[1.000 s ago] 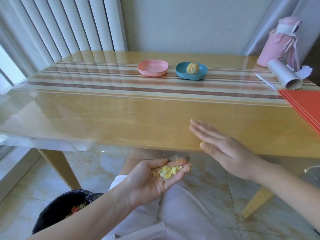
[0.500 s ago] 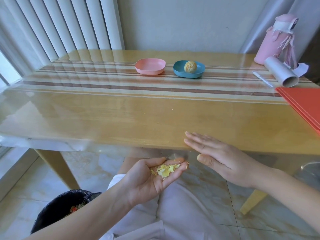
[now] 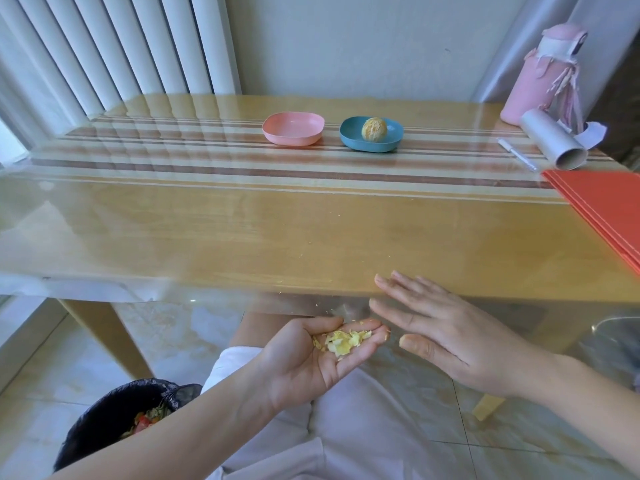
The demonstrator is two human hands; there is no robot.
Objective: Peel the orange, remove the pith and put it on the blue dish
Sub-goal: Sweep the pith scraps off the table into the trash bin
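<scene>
The peeled orange (image 3: pixel 374 129) sits in the blue dish (image 3: pixel 349 138) at the far middle of the table. My left hand (image 3: pixel 311 362) is cupped palm up just below the table's near edge, holding a small heap of yellow pith scraps (image 3: pixel 343 342). My right hand (image 3: pixel 446 334) is flat with straight fingers at the table's near edge, its fingertips beside the left hand's fingertips.
An empty pink dish (image 3: pixel 293 128) stands left of the blue one. At the right are a pink bottle (image 3: pixel 540 74), a paper roll (image 3: pixel 550 138), a pen (image 3: pixel 517 154) and a red folder (image 3: pixel 602 206). A black-lined bin (image 3: pixel 121 417) with peel stands on the floor at my left. Tiny scraps dot the tabletop (image 3: pixel 242 230).
My right hand has slid across the table's near edge toward the left hand. The left hand has stayed cupped under the edge with the pith.
</scene>
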